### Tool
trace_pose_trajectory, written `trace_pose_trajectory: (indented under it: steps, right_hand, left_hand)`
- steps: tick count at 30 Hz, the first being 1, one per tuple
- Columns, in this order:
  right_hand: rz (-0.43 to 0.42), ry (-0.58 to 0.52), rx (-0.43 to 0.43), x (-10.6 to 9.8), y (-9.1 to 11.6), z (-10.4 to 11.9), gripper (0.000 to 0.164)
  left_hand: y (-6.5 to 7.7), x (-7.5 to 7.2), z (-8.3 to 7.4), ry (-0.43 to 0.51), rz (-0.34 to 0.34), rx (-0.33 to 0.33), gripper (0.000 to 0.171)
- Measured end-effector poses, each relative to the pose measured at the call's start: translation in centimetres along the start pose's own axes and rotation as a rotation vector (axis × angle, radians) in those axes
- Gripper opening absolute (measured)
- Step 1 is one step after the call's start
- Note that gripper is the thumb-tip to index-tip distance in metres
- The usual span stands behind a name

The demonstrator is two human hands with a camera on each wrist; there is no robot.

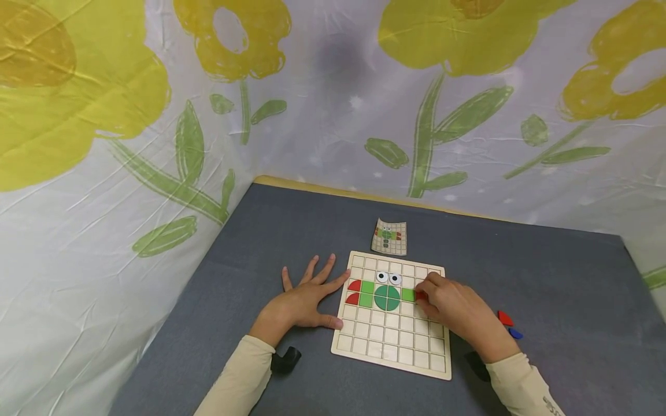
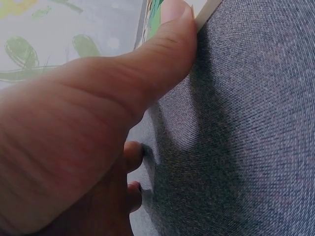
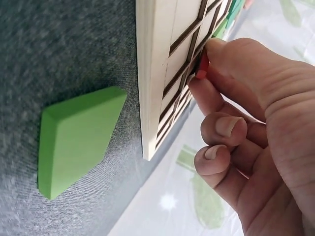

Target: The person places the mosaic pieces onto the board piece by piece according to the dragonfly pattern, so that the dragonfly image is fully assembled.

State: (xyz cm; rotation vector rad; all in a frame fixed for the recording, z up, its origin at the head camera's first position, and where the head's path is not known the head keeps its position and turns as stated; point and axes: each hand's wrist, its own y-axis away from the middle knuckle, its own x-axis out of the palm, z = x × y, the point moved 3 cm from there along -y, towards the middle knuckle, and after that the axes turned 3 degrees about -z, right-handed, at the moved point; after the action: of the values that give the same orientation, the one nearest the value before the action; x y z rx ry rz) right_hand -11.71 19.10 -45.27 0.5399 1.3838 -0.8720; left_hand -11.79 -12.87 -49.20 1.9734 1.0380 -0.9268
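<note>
Board (image 1: 390,351) lies flat, its left edge touched by the left hand (image 1: 304,303), spread wide. Right hand (image 1: 458,303) pinches a red piece (image 3: 203,67) at the board's right side, just right of a green piece (image 1: 408,294). Sound practice appears to be: steady the board, square the red piece beside the green, then press evenly before letting go.

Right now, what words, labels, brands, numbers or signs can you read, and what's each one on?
None can be read with certainty.
Right sleeve: dark lettering, too small and blurred to read.
Card: a coloured grid pattern, no writing I can make out.
Board: no lettering visible.
</note>
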Motion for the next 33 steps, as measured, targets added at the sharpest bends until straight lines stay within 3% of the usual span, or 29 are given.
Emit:
trace_pose_trajectory:
  steps: [11,18,33]
  right_hand:
    - [-0.004,-0.017,0.013,0.1,0.1,0.1,0.021]
    - [-0.013,-0.010,0.015,0.2,0.1,0.0,0.021]
    - [-0.017,-0.003,0.012,0.2,0.2,0.0,0.023]
  left_hand:
    - [-0.1,0.1,0.1,-0.007,-0.023,0.015,0.116]
    - [0.5,-0.9,-1.1,-0.020,0.012,-0.019,0.113]
    - [0.6,-1.2,-1.5,-0.070,0.019,-0.040,0.110]
